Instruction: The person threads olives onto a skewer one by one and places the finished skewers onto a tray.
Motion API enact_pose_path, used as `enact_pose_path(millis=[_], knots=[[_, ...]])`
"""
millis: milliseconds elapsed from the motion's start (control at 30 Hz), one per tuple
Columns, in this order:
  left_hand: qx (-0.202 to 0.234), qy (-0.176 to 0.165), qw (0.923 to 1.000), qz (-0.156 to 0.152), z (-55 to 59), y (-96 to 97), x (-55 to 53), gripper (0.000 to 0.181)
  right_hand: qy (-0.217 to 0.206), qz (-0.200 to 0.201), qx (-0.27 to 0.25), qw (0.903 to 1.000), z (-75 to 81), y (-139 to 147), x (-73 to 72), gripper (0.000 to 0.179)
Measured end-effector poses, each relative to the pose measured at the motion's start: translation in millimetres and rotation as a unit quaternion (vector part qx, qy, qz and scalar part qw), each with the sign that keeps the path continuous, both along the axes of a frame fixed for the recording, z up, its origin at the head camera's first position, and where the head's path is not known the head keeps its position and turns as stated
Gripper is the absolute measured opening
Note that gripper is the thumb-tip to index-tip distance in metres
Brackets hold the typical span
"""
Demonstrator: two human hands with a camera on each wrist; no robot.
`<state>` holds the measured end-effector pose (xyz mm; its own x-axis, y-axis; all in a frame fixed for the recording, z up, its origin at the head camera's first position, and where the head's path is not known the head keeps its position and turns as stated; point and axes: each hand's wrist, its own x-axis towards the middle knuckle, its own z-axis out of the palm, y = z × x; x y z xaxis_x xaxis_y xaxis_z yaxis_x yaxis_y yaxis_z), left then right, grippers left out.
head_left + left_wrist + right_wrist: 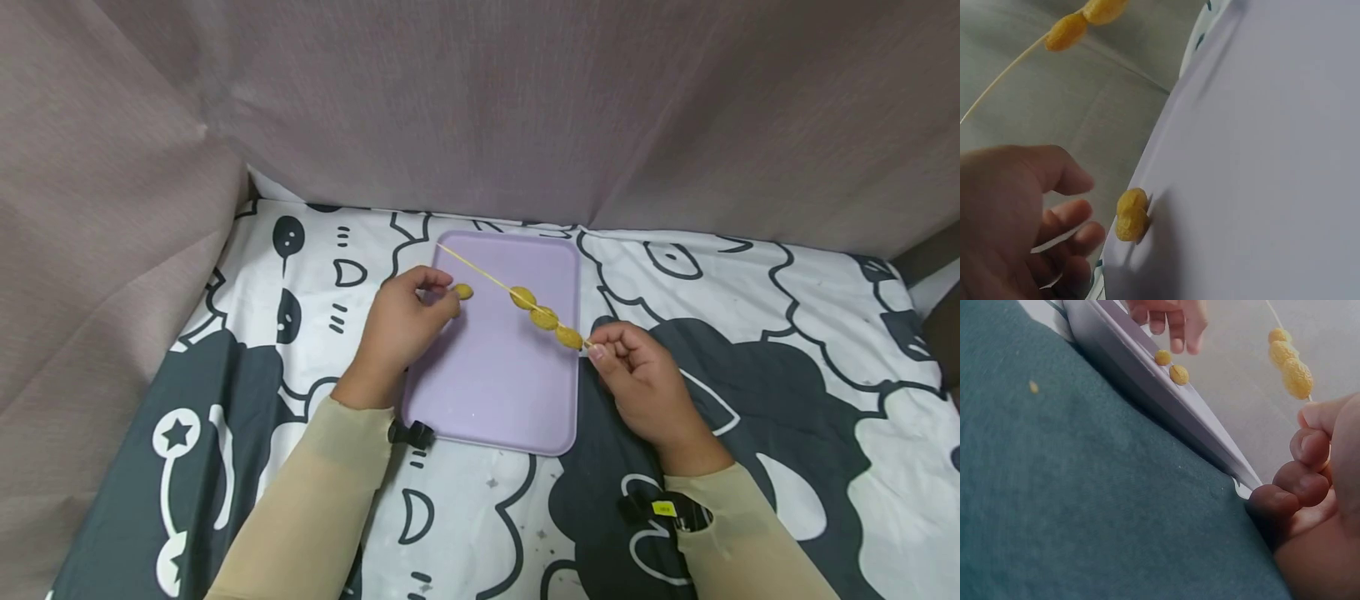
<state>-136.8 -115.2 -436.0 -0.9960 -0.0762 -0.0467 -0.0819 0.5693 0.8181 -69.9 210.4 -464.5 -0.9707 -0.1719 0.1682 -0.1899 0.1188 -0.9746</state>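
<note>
My right hand (641, 379) pinches the lower end of a thin pale skewer (476, 268) between thumb and fingertips. Three yellow, wrinkled oval pieces (543, 317) are threaded on it, close to those fingertips. The skewer slants up to the left, above a light purple tray (487, 408). Near the tray's left side is my left hand (408, 321), thumb and fingers apart with nothing between them. Just off its fingertips, two more yellow pieces (1132, 224) lie together on the tray in the left wrist view. What kind of food or material the pieces are cannot be told.
Under the tray spreads a white and dark grey patterned cloth (517, 517). A grey-brown fabric curtain (480, 108) hangs behind and at the left. A small yellow crumb (1034, 387) lies on the dark cloth in the right wrist view.
</note>
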Motion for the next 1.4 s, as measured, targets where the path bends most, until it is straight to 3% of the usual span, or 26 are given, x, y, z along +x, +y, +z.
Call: enact_pose_path(millis=[200, 367, 700, 933, 1067, 1200, 1400], knots=[[-0.107, 0.005, 0.9943, 0.001, -0.5, 1.5, 1.7, 0.025, -0.003, -0.003, 0.017, 0.9998, 1.4, -0.1, -0.2, 0.007], [-0.152, 0.007, 0.9884, -0.008, -1.3, 2.0, 3.0, 0.026, -0.001, -0.004, 0.025, 0.9997, 1.7, -0.3, -0.8, 0.007], [-0.172, -0.005, 0.9844, -0.036, -0.6, 2.9, 3.1, 0.024, -0.002, -0.001, 0.028, 0.9996, 1.3, 0.8, -0.9, 0.007], [-0.168, -0.005, 0.9852, -0.037, -1.2, 1.8, 2.7, 0.023, -0.002, 0.000, 0.034, 0.9994, 1.1, 1.2, -0.9, 0.007], [-0.148, 0.025, 0.9880, -0.039, -1.1, 1.7, 2.1, 0.025, -0.002, -0.001, 0.037, 0.9993, 0.6, 1.3, -0.8, 0.006], [-0.113, 0.079, 0.9893, -0.048, -2.3, 2.6, 2.3, 0.027, -0.006, -0.001, 0.039, 0.9992, 0.5, 0.9, -0.9, 0.006], [-0.057, 0.184, 0.9788, -0.071, -1.9, 5.0, 4.8, 0.024, -0.010, -0.003, 0.043, 0.9990, 1.2, 0.8, -0.2, 0.007]])
